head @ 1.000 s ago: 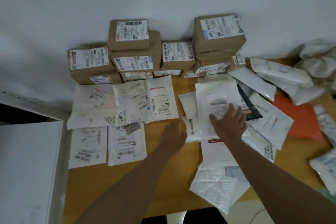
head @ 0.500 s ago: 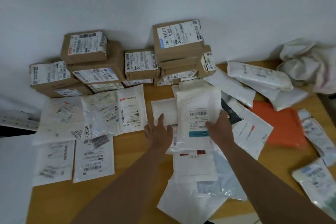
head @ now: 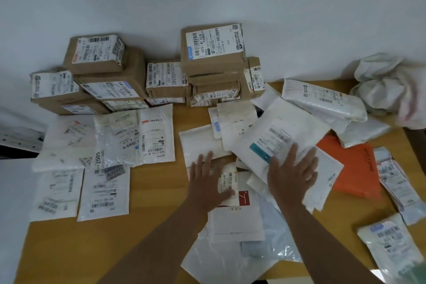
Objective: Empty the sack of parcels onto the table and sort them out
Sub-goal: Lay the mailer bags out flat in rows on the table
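Brown cardboard parcels (head: 213,53) are stacked along the wall at the back of the wooden table (head: 69,249). White flat mailers (head: 103,191) lie in rows at the left. A loose heap of white mailers covers the middle. My right hand (head: 291,174) lies flat with spread fingers on a tilted white mailer with a teal label (head: 276,138). My left hand (head: 207,182) rests flat on the heap beside a small labelled packet (head: 229,180). The crumpled white sack (head: 391,90) sits at the back right.
An orange mailer (head: 355,168) lies right of the heap, with more white packets (head: 391,244) near the right edge. A white surface (head: 13,214) borders the table on the left. Bare wood shows at the front left.
The view has swung right. The teal-labelled mailer under my right hand has turned and slid rightward. My left hand has moved onto the heap, uncovering the small labelled packet.
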Available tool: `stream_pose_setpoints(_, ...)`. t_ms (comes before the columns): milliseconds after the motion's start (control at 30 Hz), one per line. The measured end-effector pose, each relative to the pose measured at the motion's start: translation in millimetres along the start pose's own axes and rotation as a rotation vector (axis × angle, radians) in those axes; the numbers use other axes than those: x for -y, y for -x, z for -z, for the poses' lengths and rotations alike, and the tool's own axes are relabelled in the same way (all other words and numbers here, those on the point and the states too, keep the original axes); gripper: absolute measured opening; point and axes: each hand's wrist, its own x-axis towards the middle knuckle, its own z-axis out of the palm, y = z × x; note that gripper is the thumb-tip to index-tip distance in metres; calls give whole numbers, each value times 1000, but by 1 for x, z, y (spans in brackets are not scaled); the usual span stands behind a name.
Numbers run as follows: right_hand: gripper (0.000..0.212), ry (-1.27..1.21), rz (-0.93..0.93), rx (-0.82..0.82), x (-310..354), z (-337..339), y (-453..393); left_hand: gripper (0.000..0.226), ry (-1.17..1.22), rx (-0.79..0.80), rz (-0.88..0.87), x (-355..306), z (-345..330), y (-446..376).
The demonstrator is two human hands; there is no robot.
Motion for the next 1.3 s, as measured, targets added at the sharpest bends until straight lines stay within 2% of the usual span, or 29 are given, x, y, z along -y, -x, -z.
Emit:
stream_pose_setpoints(67,75,102,285,-41,9,-7,6,78,2,-118,-129,-4,-6,11)
stream_pose_setpoints(133,73,164,530,-21,18,-18,11,77,-25,-63,-227,-6,-16,22)
stream_pose_setpoints(200,69,235,734,76,19,-31,15,80,-99,-18,-242,0,-27,31)
stream_pose_setpoints(267,72,277,800,162,6,-39,14,76,-133,-24,-175,10,-33,38)
stream_pose_setpoints(333,81,263,733,154,-14,-38,8,72,-128,-93,-112,17,-32,45)
stream_pose_setpoints(400,91,192,538,117,-30,-27,6,73,-97,-163,-112,15,-29,52)
stream_pose_setpoints(467,103,115,292,151,-41,-23,12,71,-46,-179,-194,0,-26,58)
stream_pose_setpoints(533,111,104,161,246,-44,-28,26,73,-88,-88,-339,-17,-33,61)
stream_pose_setpoints(633,111,198,226,330,-53,-40,38,75,-183,45,-406,-25,-50,66)
stream_pose_setpoints(767,102,186,234,324,-68,-43,31,75,-139,18,-330,-6,-56,80)
stream_pose_setpoints(867,97,75,225,284,-70,-38,36,74,-93,-3,-329,-4,-51,91)
stream_pose_setpoints(1000,108,138,309,148,-71,-31,68,75,-114,-2,-500,-18,-68,104)
stream_pose_setpoints(1100,116,241,458,168,-92,-40,104,86,-239,30,-504,-17,-89,114)
stream_pose_setpoints(1200,109,204,392,246,-120,-56,116,79,-268,-23,-475,-8,-90,119)
stream_pose_setpoints(1300,94,53,314,205,-126,-60,119,61,-249,-150,-502,4,-89,121)
